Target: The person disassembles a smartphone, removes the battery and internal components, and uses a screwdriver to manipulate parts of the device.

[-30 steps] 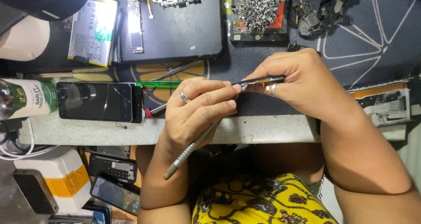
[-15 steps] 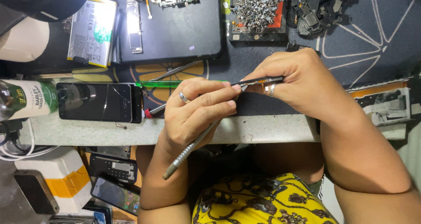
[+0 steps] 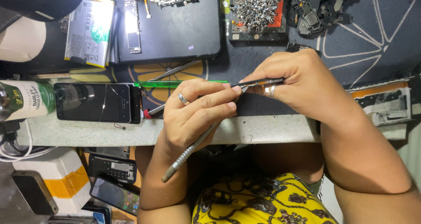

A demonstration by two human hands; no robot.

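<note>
Head view: a dark work mat (image 3: 377, 44) is seen covering the bench, and everything else is placed from it. At the mat's far edge a closed black laptop (image 3: 175, 31) is laid, with a tray of loose screws (image 3: 256, 9) beside it. Off the mat's left end a cracked smartphone (image 3: 94, 102) is rested on the bench lip. Over the mat's near edge the right hand (image 3: 307, 86) is clamped on a thin dark phone part (image 3: 258, 82), held edge-on. The left hand (image 3: 197, 116) is closed around a metal precision screwdriver (image 3: 193, 143), its tip met with the part. The hands are brought close together. A slip of the tip could be caused by the unsupported grip, and a freed screw might be lost over the bench edge.
</note>
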